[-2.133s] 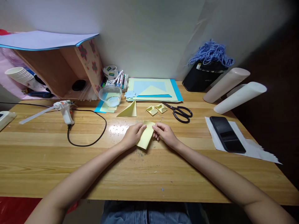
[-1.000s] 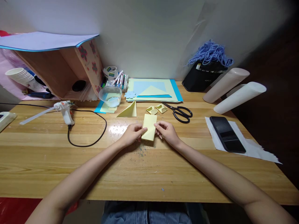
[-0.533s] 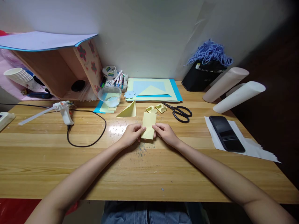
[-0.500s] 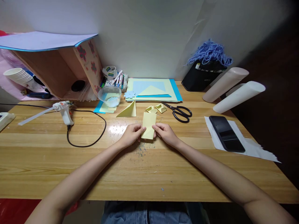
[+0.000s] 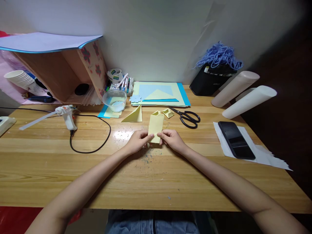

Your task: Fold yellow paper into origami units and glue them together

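A wooden desk point(image 5: 156, 175) set against a pale wall, seen from above, carries a spread of craft supplies. At its middle, the person's left hand point(image 5: 137, 142) and right hand point(image 5: 172, 140) each pinch the near end of a folded strip of pale yellow paper point(image 5: 155, 125), fingers closed on it from either side, so that the strip stands up off the desk and leans away toward the wall. Just behind the strip lie two small folded yellow pieces point(image 5: 165, 113), one partly hidden by it, with a yellow paper triangle point(image 5: 135, 115) to their left and black scissors point(image 5: 188, 117) to their right. Sheets of blue and yellow paper point(image 5: 159, 93) sit stacked at the back beside a clear plastic bowl point(image 5: 114, 100) and a cluster of markers point(image 5: 123, 83). A glue gun point(image 5: 65, 114) with a black cord rests well to the left; a black phone point(image 5: 236, 139) lies on white paper at far right
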